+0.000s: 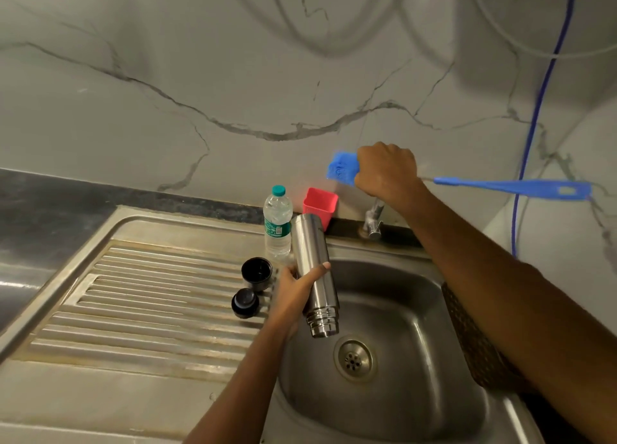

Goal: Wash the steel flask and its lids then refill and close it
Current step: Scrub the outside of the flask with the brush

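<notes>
My left hand (293, 291) grips the steel flask (315, 270) around its middle and holds it upside down over the sink basin (410, 360), mouth end pointing at the drain. My right hand (387, 171) is raised near the wall above the tap (374, 220), fingers curled round the blue bottle brush (344, 168); its sponge head sticks out to the left and its long handle (510, 186) to the right. Two black lids lie on the draining board: the cup lid (257, 273) and the stopper lid (245, 302) in front of it.
A plastic water bottle (277, 225) with a teal cap stands behind the flask, next to a red square cup (320, 203) by the wall. The ribbed draining board (150, 303) spreads left. A blue cord (537, 109) hangs down the wall at right.
</notes>
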